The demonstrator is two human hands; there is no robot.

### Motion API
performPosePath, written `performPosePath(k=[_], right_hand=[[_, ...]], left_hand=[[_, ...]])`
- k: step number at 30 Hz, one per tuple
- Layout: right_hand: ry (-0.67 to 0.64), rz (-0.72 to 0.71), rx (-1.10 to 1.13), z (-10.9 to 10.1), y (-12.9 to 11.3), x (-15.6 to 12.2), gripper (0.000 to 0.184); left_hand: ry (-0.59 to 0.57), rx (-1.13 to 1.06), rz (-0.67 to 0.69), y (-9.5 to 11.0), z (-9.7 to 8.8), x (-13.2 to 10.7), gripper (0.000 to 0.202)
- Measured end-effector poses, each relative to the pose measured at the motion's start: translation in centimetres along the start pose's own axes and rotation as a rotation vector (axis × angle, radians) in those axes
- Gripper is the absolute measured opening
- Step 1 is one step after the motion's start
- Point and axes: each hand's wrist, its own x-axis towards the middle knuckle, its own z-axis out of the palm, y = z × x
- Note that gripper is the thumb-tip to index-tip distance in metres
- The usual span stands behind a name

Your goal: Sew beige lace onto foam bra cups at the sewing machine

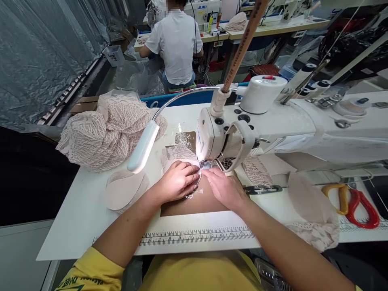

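Under the needle of the white sewing machine (209,137) lies a pale pink lace fabric piece (180,152). My left hand (180,181) rests on the fabric just left of the needle, fingers stretched forward and lying flat. On the needle's right, my right hand (226,186) has its fingers together at the fabric edge, its fingertips close to the presser foot. Between the hands, a shiny clear film (197,190) shows over a brown plate (184,208) on the table. The fabric directly under my fingers is hidden.
Bunched lace fabric (106,129) and cut oval pieces (125,190) lie left. A lamp (144,147) hangs near the machine head. At right are black snips (263,189), red-and-yellow-handled scissors (362,210) and more fabric pieces (312,202). A co-worker (178,46) sits ahead.
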Motion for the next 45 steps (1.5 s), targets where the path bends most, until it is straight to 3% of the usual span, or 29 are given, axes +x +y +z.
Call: performPosePath(k=[6, 12, 24, 31, 34, 38, 42, 45], right_hand=[[-0.064, -0.019, -0.096, -0.3, -0.7, 0.2, 0.038], [-0.058, 0.016, -0.14, 0.0, -1.0, 0.3, 0.037], [-0.067, 0.022, -0.125, -0.1, -1.0, 0.4, 0.038], [-0.023, 0.045, -0.067, 0.4, -0.5, 0.0, 0.034], [-0.024, 0.023, -0.011, 0.2, -0.4, -0.1, 0.033], [-0.024, 0.014, 0.036, 0.1, -0.8, 0.2, 0.027], [-0.004, 0.007, 0.095, 0.3, -0.9, 0.5, 0.018], [0.018, 0.042, 0.178, 0.3, -0.7, 0.5, 0.022]], left_hand=[[-0.005, 0.051, 0.04, -0.2, 0.8, 0.2, 0.032], [0.062, 0.08, -0.032, 0.6, 1.5, 0.6, 0.032], [0.054, 0.035, -0.049, 0.2, 1.0, 0.7, 0.035], [0.03, -0.139, 0.001, -0.7, -0.1, -0.1, 0.035], [0.076, -0.219, 0.014, -0.8, 0.1, -0.1, 0.018], [0.155, -0.315, 0.024, -0.4, 0.9, 0.4, 0.015], [0.055, -0.234, -0.01, 0.3, 0.3, 0.4, 0.011], [-0.053, -0.096, -0.052, 0.5, -0.8, -0.1, 0.032]])
